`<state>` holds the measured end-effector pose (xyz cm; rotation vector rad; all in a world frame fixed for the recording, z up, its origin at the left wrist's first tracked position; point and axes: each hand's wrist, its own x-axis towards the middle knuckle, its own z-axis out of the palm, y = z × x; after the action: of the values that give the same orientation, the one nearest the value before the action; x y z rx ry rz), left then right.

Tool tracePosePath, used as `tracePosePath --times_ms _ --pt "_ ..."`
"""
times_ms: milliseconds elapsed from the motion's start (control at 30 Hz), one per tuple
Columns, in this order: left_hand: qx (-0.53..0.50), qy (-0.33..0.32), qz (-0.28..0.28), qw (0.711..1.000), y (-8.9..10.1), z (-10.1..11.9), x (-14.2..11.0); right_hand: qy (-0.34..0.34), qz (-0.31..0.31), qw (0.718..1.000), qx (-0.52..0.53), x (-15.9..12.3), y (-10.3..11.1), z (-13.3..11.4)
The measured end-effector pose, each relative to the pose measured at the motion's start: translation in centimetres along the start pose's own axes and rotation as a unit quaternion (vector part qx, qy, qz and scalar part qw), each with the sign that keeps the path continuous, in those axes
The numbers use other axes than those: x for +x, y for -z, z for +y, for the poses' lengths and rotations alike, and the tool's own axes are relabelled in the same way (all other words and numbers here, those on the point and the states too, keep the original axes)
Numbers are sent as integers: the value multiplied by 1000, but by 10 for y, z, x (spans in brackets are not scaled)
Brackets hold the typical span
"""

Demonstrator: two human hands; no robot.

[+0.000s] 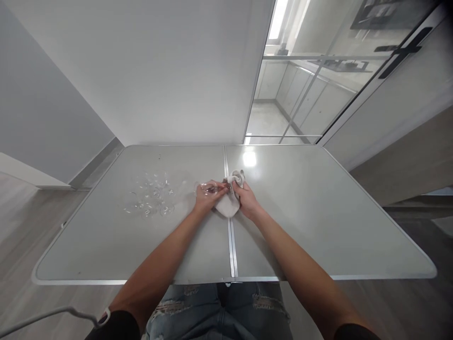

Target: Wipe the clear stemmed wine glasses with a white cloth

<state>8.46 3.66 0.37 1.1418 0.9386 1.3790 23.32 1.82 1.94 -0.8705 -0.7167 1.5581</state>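
Note:
My left hand (206, 197) is closed around a clear stemmed glass (209, 188), held on its side just above the table. My right hand (247, 199) grips a white cloth (229, 204) that is pressed against the glass, with part of the cloth bunched above my fingers. Both hands meet over the centre seam of the grey table (300, 222). To the left of my left hand, a cluster of several clear glasses (151, 198) stands on the tabletop.
The table has a metal seam (230, 245) down its middle and a pale rim. A white wall rises behind it, and a glass door (318, 80) stands at the back right. Wooden floor lies on both sides. My knees in torn jeans show below the front edge.

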Motion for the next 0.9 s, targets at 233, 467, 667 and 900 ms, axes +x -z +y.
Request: tracePosePath --times_ms 233,467,667,900 --pt "-51 43 15 998 -5 -6 1 56 -32 996 -56 -2 6 -8" --pt "-114 74 37 990 -6 -3 3 201 -103 957 -183 -9 -1 -8" --pt "17 -40 -13 999 -8 -1 -5 96 74 992 -29 4 1 11" --pt "34 -82 56 994 -9 -3 -6 89 87 988 88 -1 -3 -4"
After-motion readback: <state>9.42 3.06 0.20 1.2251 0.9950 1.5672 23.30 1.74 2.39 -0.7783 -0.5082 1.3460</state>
